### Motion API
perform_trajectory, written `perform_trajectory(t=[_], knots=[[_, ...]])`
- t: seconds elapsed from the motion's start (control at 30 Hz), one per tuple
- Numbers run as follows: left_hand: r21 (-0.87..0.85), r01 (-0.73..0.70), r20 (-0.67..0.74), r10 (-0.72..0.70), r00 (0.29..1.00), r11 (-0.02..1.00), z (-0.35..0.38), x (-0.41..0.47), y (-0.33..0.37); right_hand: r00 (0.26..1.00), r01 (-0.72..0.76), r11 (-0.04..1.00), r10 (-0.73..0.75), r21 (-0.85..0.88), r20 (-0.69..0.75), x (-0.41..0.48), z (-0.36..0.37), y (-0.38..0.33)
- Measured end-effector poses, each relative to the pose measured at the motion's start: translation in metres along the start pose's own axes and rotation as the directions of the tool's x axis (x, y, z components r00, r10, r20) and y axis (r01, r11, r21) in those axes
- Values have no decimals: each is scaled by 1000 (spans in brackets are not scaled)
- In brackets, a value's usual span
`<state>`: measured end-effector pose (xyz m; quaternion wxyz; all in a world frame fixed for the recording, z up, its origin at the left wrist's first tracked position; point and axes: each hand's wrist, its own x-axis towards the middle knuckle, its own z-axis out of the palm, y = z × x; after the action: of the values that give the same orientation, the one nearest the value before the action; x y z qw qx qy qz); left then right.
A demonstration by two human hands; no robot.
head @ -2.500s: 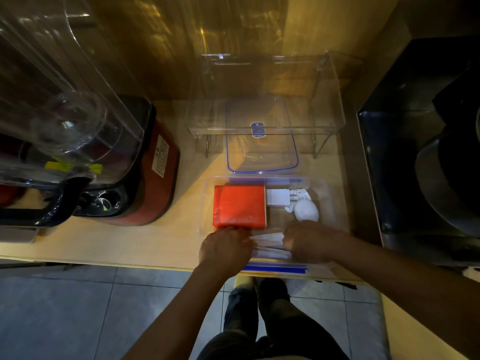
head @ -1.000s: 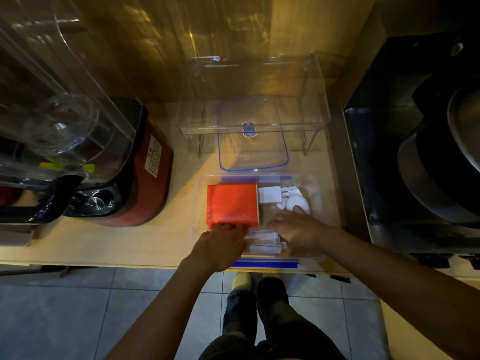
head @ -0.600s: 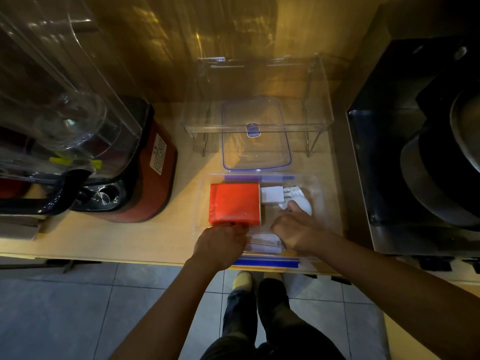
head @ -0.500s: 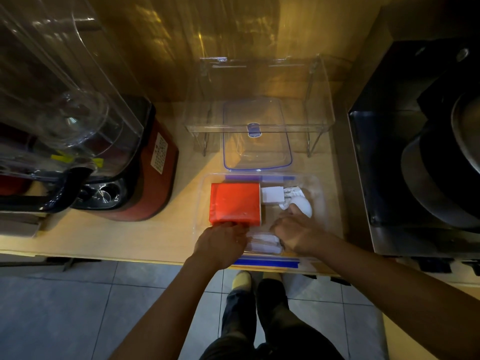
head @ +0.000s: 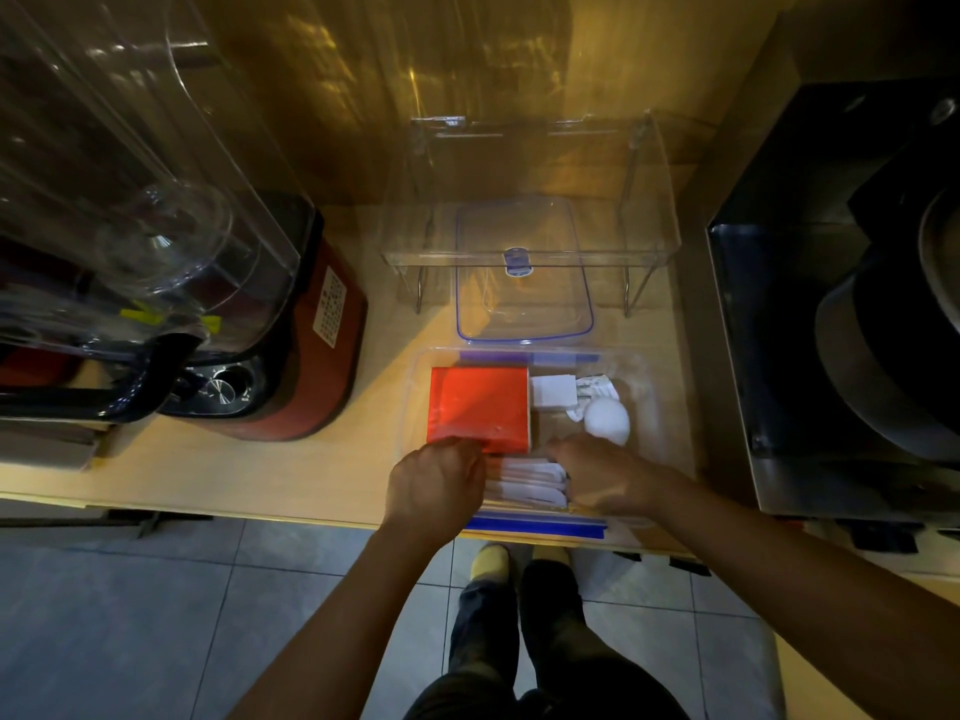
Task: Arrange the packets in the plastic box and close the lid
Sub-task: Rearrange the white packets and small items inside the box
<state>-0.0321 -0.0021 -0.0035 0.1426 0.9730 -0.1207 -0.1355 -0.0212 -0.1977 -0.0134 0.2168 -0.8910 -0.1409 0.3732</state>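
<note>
A clear plastic box with blue clips stands uncovered at the counter's front edge. Inside lie an orange-red packet at the left, small white packets and a white rounded item at the back right, and a row of white packets along the near side. My left hand and my right hand grip the two ends of that row, fingers curled down into the box. The clear lid with its blue rim lies behind the box.
A clear acrylic stand straddles the lid at the back. A red and black blender with a clear jug stands on the left. A black appliance fills the right side. My legs and grey floor tiles show below the counter edge.
My right hand has drawn back from the white rounded item to the right end of the white packet row. My left hand has stayed at the row's left end.
</note>
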Motion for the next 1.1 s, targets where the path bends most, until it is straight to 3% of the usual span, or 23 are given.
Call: perform_trajectory(t=[0.27, 0.6, 0.67, 0.77, 0.9, 0.97, 1.1], knots=[[-13, -136, -27, 136, 990, 991, 2, -3, -5, 994, -110, 984, 109, 144, 12, -2, -3, 2], [-54, -133, -48, 130, 990, 990, 3, -2, -5, 987, -158, 975, 157, 154, 17, 1, 0, -7], [-48, -149, -58, 146, 988, 988, 2, -2, -6, 987, -152, 976, 159, 158, -34, -4, -3, -5], [-17, -173, -96, 171, 981, 985, -3, -1, -3, 956, -137, 979, 170, 148, -240, -7, -10, -3], [27, -282, -265, 279, 923, 959, -8, 10, 8, 825, -189, 982, 144, -25, -546, 4, -16, 2], [49, -315, -264, 317, 911, 948, -9, 21, 13, 810, -237, 969, 158, -70, -565, 13, -16, 7], [87, -291, -49, 296, 954, 953, -3, 37, 14, 838, -316, 941, 217, -122, -500, 29, -18, 13]])
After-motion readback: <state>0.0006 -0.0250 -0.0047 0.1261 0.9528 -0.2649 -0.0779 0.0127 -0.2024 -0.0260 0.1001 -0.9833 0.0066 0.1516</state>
